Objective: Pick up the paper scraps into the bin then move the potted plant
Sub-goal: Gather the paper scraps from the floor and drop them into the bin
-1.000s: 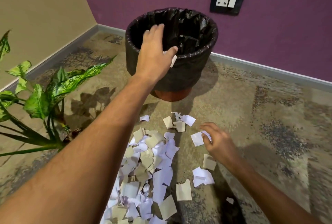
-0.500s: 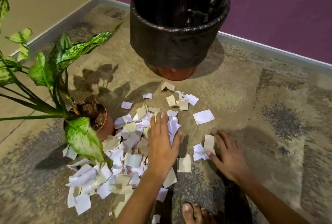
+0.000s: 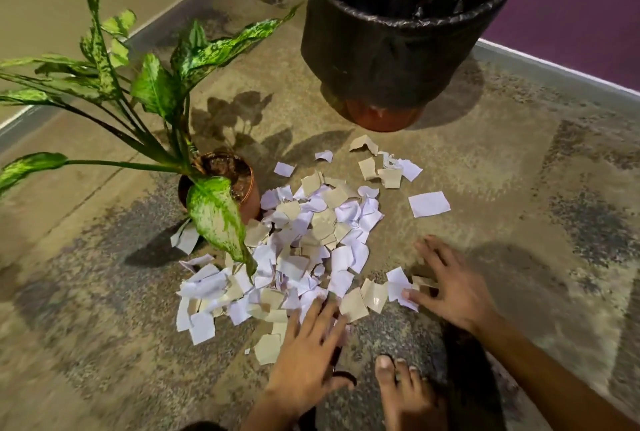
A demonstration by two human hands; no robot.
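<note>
A pile of white and tan paper scraps (image 3: 304, 243) lies on the floor in front of me. The bin (image 3: 398, 32), lined with a black bag, stands beyond it at the top. A potted plant (image 3: 221, 185) in a brown pot sits at the pile's left edge, one leaf drooping over the scraps. My left hand (image 3: 308, 351) lies flat with fingers spread on the near edge of the pile. My right hand (image 3: 446, 285) is spread on the floor at the right, its thumb touching a couple of scraps. Neither hand holds anything.
A lone white scrap (image 3: 429, 204) lies apart to the right. My bare foot (image 3: 405, 392) rests between my arms at the bottom. Purple wall and grey skirting (image 3: 554, 67) run behind the bin; a beige wall (image 3: 41, 5) closes the left side.
My left hand left the bin's rim and came down onto the pile, then slid toward me. My right hand stayed low at the right-side scraps. The view tilted downward.
</note>
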